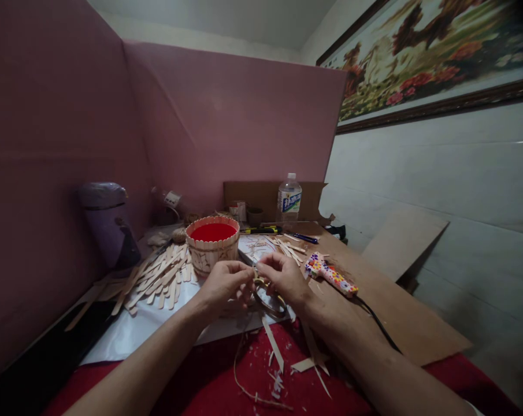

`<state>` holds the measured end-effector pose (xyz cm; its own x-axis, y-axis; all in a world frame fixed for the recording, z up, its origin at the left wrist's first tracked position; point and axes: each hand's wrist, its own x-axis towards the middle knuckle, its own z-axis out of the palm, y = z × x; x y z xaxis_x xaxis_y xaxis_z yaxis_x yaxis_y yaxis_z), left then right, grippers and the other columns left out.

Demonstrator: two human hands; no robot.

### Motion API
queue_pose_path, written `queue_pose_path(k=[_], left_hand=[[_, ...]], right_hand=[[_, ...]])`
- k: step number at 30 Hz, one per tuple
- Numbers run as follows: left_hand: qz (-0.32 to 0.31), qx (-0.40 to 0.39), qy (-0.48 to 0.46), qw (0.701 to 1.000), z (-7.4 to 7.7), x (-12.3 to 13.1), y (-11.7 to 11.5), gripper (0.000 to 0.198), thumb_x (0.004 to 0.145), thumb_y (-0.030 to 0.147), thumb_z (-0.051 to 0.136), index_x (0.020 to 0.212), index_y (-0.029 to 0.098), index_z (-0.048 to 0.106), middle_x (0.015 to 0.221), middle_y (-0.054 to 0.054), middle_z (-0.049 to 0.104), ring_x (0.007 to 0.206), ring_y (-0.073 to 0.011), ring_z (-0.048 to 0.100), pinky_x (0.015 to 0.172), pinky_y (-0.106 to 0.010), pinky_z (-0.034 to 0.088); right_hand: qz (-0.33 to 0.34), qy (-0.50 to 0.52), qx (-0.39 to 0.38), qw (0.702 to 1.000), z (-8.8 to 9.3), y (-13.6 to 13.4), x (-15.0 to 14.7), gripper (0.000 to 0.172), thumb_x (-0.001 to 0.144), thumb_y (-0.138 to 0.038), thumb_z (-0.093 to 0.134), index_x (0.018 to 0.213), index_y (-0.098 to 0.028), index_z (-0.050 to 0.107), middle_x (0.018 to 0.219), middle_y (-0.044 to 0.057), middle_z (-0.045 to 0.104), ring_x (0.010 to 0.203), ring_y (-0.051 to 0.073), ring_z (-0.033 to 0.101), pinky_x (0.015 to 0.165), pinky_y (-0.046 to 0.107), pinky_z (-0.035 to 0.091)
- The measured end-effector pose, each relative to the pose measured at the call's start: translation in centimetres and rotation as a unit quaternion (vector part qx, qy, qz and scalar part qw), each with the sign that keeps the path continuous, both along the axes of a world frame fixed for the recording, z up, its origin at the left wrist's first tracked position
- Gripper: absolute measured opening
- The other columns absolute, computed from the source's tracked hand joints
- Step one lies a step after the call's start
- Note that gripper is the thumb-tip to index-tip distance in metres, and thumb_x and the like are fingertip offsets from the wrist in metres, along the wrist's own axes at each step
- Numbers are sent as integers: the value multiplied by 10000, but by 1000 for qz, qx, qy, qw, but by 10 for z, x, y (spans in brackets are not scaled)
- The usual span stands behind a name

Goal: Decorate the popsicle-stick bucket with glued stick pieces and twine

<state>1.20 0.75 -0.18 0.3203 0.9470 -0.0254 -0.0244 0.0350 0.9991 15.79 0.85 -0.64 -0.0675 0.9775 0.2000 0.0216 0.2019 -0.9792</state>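
Note:
My left hand [230, 281] and my right hand [287, 280] meet in front of me, thumbs and fingers pinched together. What sits between the fingertips is too small to make out. Just under them lies a pair of scissors [276, 309] with dark looped handles. A thin strand of twine [236, 370] trails down over the red cloth below my left hand. Behind my left hand stands a round basket [212, 257] faced with wooden craft sticks and red inside. A flower-patterned glue gun [333, 277] lies to the right of my right hand.
Loose craft sticks [161, 277] are heaped at left, beside a purple container [109, 225]. A yellow utility knife [261, 230], a blue pen [305, 238] and a plastic bottle [289, 199] are at the back. Cut scraps [273, 344] litter the red cloth [200, 387]. Cardboard [400, 306] covers the right side.

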Motion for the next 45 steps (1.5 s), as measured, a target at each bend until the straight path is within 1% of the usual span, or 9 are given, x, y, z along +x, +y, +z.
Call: queue_pose_path(k=[5,10,13,17,22,27,33,38,45], left_hand=[[-19,10,43,999,4,-1,-2,296,655,385,694,583,121,579,452,-9,571,349,-83,485,340,-169,319],[-32,6,15,999,2,0,0,262,650,358,706,653,118,602,487,-15,594,363,-91,506,369,-187,382],[-28,-15,-22,999,-1,1,0,259,609,295,744,747,133,597,582,-26,647,396,-98,536,380,-194,409],[-26,-50,-40,998,-1,6,-5,321,624,392,747,728,131,592,632,-35,657,388,-82,526,348,-174,368],[-26,-34,-56,998,3,9,-10,356,632,443,734,660,123,581,605,-26,644,357,-71,506,324,-171,345],[5,-16,-64,998,1,10,-6,361,613,430,746,668,121,568,588,-28,640,371,-86,523,339,-185,389],[12,-13,-123,992,-2,10,-5,269,636,277,759,719,95,579,632,-49,647,455,-102,579,401,-189,469],[19,-83,-177,980,1,9,-9,129,742,177,671,752,80,586,684,-88,664,507,-101,610,437,-168,490],[38,-86,-204,975,0,10,-8,39,756,93,621,770,57,615,653,-82,656,470,-81,581,438,-162,486]], right_hand=[[31,-12,24,999,1,0,1,215,639,-346,695,608,-165,584,528,-38,557,405,76,452,365,194,365],[51,57,-27,997,-1,-1,1,311,628,-430,714,613,-161,559,479,-57,513,373,63,415,357,184,299],[48,83,-37,995,-4,0,1,333,651,-457,693,632,-158,548,480,-63,496,370,54,397,368,181,301],[41,109,-42,992,-6,0,0,353,640,-464,706,620,-153,540,476,-66,486,367,46,388,369,177,296],[34,124,-43,991,-6,-1,-1,339,613,-442,735,635,-148,568,479,-48,520,390,61,426,368,177,292],[22,134,-46,990,-5,-2,-2,317,613,-416,740,640,-147,575,470,-50,516,376,51,402,356,170,294],[17,148,-44,988,-8,-2,-4,352,621,-451,733,662,-150,556,502,-30,563,389,66,472,362,173,342],[2,157,-37,987,-8,-4,-5,365,591,-442,761,667,-144,564,468,-54,540,362,47,437,358,163,339],[14,153,-43,987,-6,-8,-6,344,596,-421,763,658,-146,566,513,-36,584,365,51,442,356,171,333]])
